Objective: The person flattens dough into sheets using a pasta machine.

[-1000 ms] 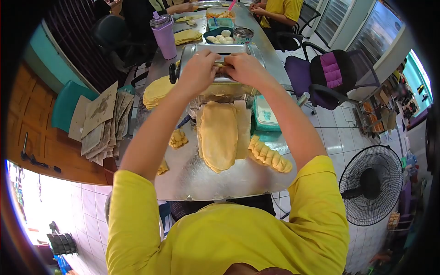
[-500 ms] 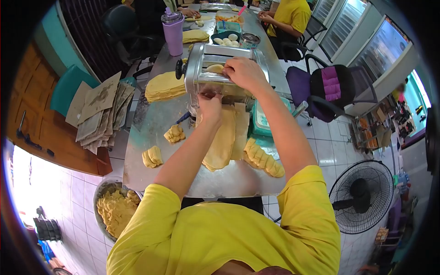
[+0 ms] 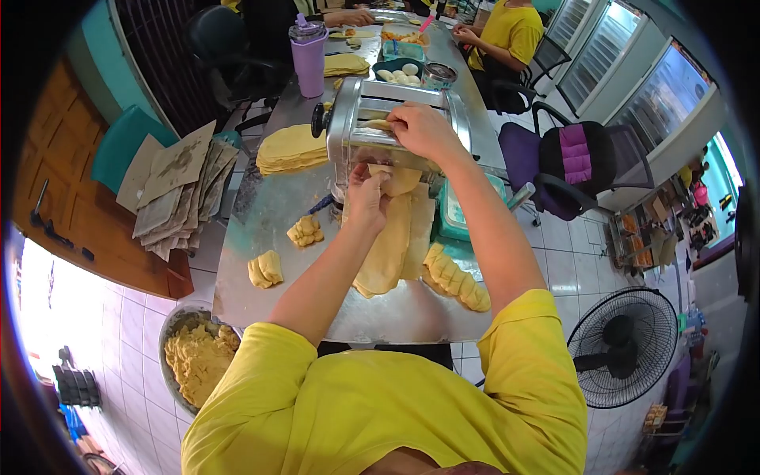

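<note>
A silver dough sheeter [image 3: 342, 131] with a black knob stands on the metal table ahead of me. My right hand [image 3: 423, 131] is at its top slot, fingers curled on a dough piece [image 3: 375, 125] that sits partly inside. Below, a thin dough sheet [image 3: 404, 181] hangs out of the front. My left hand [image 3: 369, 199] pinches this sheet at its left edge, palm turned up. Under it, flattened long dough sheets [image 3: 386, 257] lie on the table. Two small dough lumps [image 3: 305, 231] [image 3: 265, 270] are at the left, and a row of dough pieces [image 3: 457, 279] at the right.
Stacked dough sheets [image 3: 291, 149] lie left of the machine, near a purple tumbler [image 3: 309, 63]. A teal-lidded container [image 3: 467, 207] sits to the right. A basin of dough [image 3: 198, 356] is at lower left, a fan [image 3: 623, 344] at right. Another person in yellow [image 3: 511, 36] sits farther back.
A dough sheet now shows below the machine, and my left hand has come out slightly with it, thumb on top. The dough in the top slot has sunk lower.
</note>
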The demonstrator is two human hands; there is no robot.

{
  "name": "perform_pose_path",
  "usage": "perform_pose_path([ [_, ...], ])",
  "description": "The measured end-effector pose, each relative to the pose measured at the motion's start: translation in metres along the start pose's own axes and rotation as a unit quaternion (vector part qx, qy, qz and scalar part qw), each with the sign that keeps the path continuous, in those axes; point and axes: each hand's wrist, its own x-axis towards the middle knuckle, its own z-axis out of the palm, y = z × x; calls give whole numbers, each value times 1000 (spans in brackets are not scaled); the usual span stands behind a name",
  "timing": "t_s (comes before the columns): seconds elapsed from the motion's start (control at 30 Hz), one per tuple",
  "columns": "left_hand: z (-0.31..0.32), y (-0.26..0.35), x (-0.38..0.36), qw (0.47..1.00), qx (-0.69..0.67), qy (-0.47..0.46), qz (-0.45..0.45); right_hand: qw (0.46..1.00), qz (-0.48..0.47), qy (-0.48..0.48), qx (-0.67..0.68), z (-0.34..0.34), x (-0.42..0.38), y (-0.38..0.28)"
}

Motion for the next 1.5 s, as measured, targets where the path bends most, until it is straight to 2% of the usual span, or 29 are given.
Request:
perform_pose_path([
  [0.13, -11, 4, 6, 998, -4, -43, -42, 999, 48, -4, 26, -6, -5, -7],
  [0.2, -16, 4, 7, 995, 18, -84, -58, 1000, 10, -1, 0, -4, -1, -5],
  [0.3, -18, 5, 6, 995, 5, -80, -57, 998, 39, -38, -5, -8, 2, -9],
  [0.4, -15, 9, -9, 996, 20, -73, -39, 999, 46, -14, 0, -6, -2, -7],
  [0.43, -16, 11, -13, 996, 25, -72, -46, 998, 27, 60, 22, -2, -7, -8],
  [0.47, -19, 13, -15, 993, 34, -95, -58, 997, 36, 59, 24, 2, -15, -9],
  [0.5, -20, 16, -18, 990, 39, -120, -68, 975, 5, 177, 136, 3, -21, -12],
  [0.53, -22, 18, -21, 989, 39, -120, -71, 925, -30, 290, 242, 3, -24, -15],
  [0.57, -23, 21, -25, 987, 52, -127, -80, 919, -44, 340, 197, 4, -39, -19],
  [0.7, -29, 25, -37, 984, 55, -144, -84, 920, 15, 358, 161, 38, -101, -29],
  [0.77, -32, 25, -41, 984, 58, -143, -93, 873, 143, 329, 330, 71, -124, -19],
  [0.8, -31, 25, -42, 983, 59, -144, -98, 872, 146, 332, 329, 72, -129, -24],
  [0.83, -31, 23, -45, 982, 61, -147, -100, 785, 238, 311, 480, 74, -130, -31],
  [0.87, -32, 22, -48, 984, 66, -135, -93, 668, 319, 277, 613, 74, -131, -36],
  [0.9, -32, 22, -51, 986, 71, -122, -85, 667, 319, 280, 613, 72, -132, -38],
  [0.97, -36, 21, -53, 985, 77, -124, -90, 529, 313, 139, 777, 67, -134, -43],
  [1.1, -43, 20, -57, 983, 110, -116, -90, 550, 304, 133, 766, 76, -138, -47],
  [1.13, -43, 21, -61, 983, 111, -115, -89, 603, 304, 149, 722, 77, -141, -48],
  [1.17, -43, 22, -66, 978, 168, -110, -62, 653, 302, 165, 675, 79, -145, -50],
  [1.2, -43, 22, -70, 968, 224, -105, -35, 651, 303, 166, 676, 77, -148, -52],
  [1.27, -57, 14, -63, 959, 260, -115, -11, 760, 342, 103, 543, 72, -157, -55],
  [1.33, -66, 9, -61, 948, 292, -125, 13, 768, 349, 97, 528, 80, -167, -55],
  [1.4, -75, 5, -62, 885, 448, -106, 70, 780, 350, 84, 512, 88, -173, -56],
  [1.43, -80, 2, -61, 887, 445, -101, 73, 790, 336, 105, 503, 91, -175, -56],
  [1.5, -91, -5, -57, 817, 557, -84, 127, 801, 316, 119, 495, 97, -178, -57],
])
